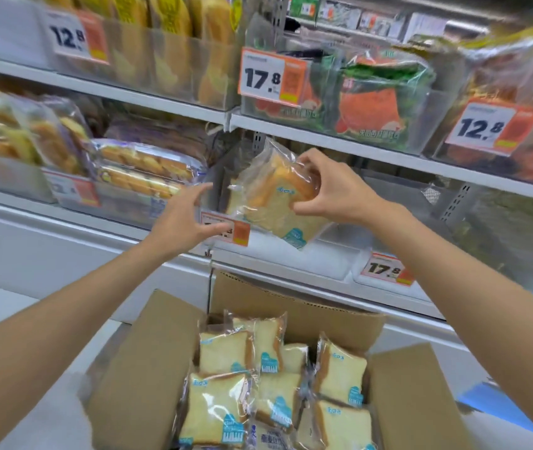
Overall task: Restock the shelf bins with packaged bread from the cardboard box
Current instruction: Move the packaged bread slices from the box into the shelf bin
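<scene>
The held packet (278,196) showed golden-brown crust and pale cream crumb under clear wrap with a teal label. The boxed packets (223,352) bore teal labels striped white like piano keys. The cardboard box (148,368) was plain tan. The price tag (271,76) was white with black digits and an orange block.

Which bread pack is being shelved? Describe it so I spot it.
From the open cardboard box, look straight up to the shelf above. One toast pack sits tilted at a clear bin's front, the only pack held in the right hand.
</scene>
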The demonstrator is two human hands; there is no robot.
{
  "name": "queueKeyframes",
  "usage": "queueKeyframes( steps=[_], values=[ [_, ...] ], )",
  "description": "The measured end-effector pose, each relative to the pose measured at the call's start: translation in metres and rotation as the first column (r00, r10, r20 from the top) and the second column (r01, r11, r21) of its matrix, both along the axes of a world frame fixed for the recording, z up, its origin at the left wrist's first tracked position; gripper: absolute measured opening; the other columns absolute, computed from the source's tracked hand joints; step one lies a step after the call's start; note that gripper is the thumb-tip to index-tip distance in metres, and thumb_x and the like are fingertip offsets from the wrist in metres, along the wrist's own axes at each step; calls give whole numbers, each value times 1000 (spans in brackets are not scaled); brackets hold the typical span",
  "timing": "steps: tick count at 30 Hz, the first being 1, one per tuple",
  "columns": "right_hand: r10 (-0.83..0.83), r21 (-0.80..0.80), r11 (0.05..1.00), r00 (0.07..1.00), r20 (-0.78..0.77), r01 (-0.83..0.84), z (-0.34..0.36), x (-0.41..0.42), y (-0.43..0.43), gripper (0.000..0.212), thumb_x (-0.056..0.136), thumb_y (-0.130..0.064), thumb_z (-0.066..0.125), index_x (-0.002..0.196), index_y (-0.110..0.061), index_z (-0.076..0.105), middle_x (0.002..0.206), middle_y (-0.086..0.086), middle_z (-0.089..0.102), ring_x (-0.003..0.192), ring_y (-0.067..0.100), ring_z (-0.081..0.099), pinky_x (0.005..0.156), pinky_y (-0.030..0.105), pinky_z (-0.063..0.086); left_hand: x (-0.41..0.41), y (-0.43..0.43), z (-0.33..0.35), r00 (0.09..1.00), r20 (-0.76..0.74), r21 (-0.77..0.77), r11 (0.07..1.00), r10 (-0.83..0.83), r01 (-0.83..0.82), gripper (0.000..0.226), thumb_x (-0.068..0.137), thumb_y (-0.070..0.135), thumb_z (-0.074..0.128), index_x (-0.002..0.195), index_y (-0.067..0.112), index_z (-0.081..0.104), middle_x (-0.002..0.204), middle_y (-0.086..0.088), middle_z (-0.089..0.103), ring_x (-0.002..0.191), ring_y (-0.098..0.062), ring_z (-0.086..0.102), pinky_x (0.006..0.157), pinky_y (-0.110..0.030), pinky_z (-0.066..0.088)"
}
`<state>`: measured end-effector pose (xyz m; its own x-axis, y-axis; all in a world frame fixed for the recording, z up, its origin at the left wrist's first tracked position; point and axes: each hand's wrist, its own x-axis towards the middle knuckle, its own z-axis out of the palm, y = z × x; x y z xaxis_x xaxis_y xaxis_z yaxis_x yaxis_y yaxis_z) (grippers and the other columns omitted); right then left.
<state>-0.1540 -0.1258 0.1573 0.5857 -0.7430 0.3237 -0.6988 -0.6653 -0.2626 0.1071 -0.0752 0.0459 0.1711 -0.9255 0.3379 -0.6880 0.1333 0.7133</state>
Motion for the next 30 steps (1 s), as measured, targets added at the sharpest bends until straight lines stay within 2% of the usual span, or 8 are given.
queueKeyframes(
  steps=[3, 8, 11, 15, 17, 21, 25, 30],
  values=[
    [-25, -28, 999, 999, -37, 24, 2, 16, -27, 66, 67, -35, 78, 123, -20, 47, 105, -5, 63, 90, 19, 60, 91, 37, 43, 20, -22, -9, 981, 69, -119, 978, 182, -173, 61, 85, 41, 71, 138, 25, 46, 124, 1, 53, 97, -16, 56, 89, -43, 53],
    [-50, 9, 999, 976, -213, 53, -24, 62, -81, 62, 68, -40, 76, 120, -21, 47, 95, -2, 65, 87, 22, 62, 84, 40, 49, 27, -54, -20, 972, 104, -163, 968, 210, -192, 48, 89, 33, 67, 134, 23, 54, 115, 0, 51, 83, -15, 54, 80, -38, 52],
    [-48, 119, 989, 953, -299, 88, -47, 91, -112, 82, 69, -46, 79, 136, -17, 43, 123, 6, 61, 108, 25, 60, 90, 38, 51, 28, -60, -30, 969, 78, -234, 949, 236, -212, 43, 87, 26, 71, 128, 23, 58, 108, 4, 49, 79, -15, 54, 72, -35, 52],
    [33, 245, 964, 863, -505, 106, -72, 112, -131, 101, 70, -56, 78, 149, -12, 32, 152, 7, 39, 136, 26, 41, 111, 34, 36, 29, -62, -37, 962, 90, -272, 936, 257, -225, 42, 87, 23, 70, 128, 22, 59, 109, 2, 51, 78, -16, 54, 67, -32, 48],
    [42, 293, 948, 867, -497, 122, -76, 108, -133, 107, 70, -62, 75, 152, -13, 26, 157, 6, 32, 141, 24, 34, 114, 34, 30, 30, -62, -37, 962, 93, -269, 937, 257, -225, 42, 88, 23, 69, 128, 22, 58, 110, 1, 50, 77, -15, 53, 67, -33, 49],
    [39, 365, 930, 975, -220, 45, -78, 94, -134, 92, 80, -73, 53, 153, -26, 24, 159, -1, 27, 144, 20, 28, 118, 36, 24, 29, -62, -38, 963, 92, -277, 935, 253, -219, 42, 88, 23, 69, 129, 21, 58, 111, 1, 50, 76, -13, 52, 66, -31, 47],
    [33, 159, 986, 872, -488, 51, -97, 98, -130, 70, 88, -76, 15, 151, -47, 9, 162, 5, 17, 149, 27, 16, 119, 49, 14, 29, -64, -40, 960, 102, -288, 931, 261, -223, 42, 89, 22, 68, 129, 20, 57, 113, -1, 51, 79, -13, 51, 65, -25, 39],
    [-33, 111, 991, 952, -304, 69, -90, 90, -116, 64, 92, -69, 29, 149, -41, 27, 153, 10, 35, 142, 31, 29, 116, 47, 20, 18, -55, -33, 962, 23, -258, 931, 273, -258, 41, 89, 21, 67, 128, 23, 56, 112, 2, 49, 76, -12, 50, 66, -26, 41]
  ],
)
